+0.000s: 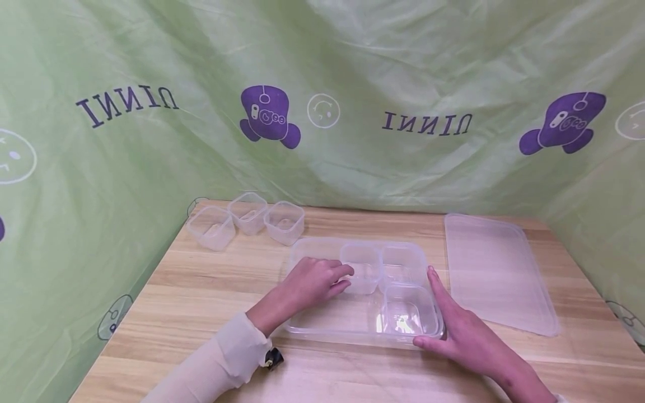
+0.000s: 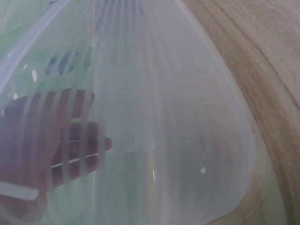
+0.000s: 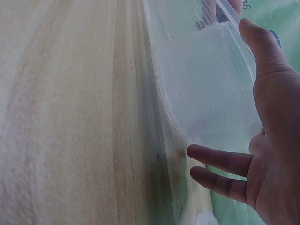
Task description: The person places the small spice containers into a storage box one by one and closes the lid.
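A large clear plastic container point(image 1: 332, 334) lies on the table in front of me. Three small clear boxes sit in its right half: one at back middle point(image 1: 364, 288), one at back right point(image 1: 403, 246), one at front right point(image 1: 410, 331). My left hand point(image 1: 314, 282) reaches over the container's left part, thumb and forefinger apart, fingertips close to the back-middle box's left wall. In the left wrist view its fingers show through the clear wall. My right hand point(image 1: 463, 336) rests against the container's right end, fingers extended along the side and thumb at the front corner.
Three more small clear boxes stand together at the table's back left: a left one point(image 1: 214, 240), a middle one point(image 1: 248, 215) and a right one point(image 1: 284, 224). A flat translucent lid point(image 1: 496, 274) lies on the right. Green printed cloth point(image 1: 353, 168) hangs behind the wooden table point(image 1: 171, 296).
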The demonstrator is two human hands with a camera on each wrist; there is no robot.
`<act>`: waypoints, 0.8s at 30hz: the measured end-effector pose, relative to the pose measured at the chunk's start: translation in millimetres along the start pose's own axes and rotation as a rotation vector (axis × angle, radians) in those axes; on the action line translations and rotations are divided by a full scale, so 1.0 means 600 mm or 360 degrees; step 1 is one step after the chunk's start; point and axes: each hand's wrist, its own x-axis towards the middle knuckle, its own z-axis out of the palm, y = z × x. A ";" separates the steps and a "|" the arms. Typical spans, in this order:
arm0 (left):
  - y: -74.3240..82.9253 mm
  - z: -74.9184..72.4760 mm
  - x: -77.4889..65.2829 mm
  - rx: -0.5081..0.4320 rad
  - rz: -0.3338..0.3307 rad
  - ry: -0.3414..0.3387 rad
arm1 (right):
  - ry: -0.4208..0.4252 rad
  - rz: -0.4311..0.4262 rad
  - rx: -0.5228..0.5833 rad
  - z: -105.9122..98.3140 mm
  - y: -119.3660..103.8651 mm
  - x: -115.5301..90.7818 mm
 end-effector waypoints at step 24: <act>-0.026 -0.043 -0.025 -0.0026 -0.0019 0.0251 | 0.0011 0.0001 -0.0010 0.001 0.001 -0.001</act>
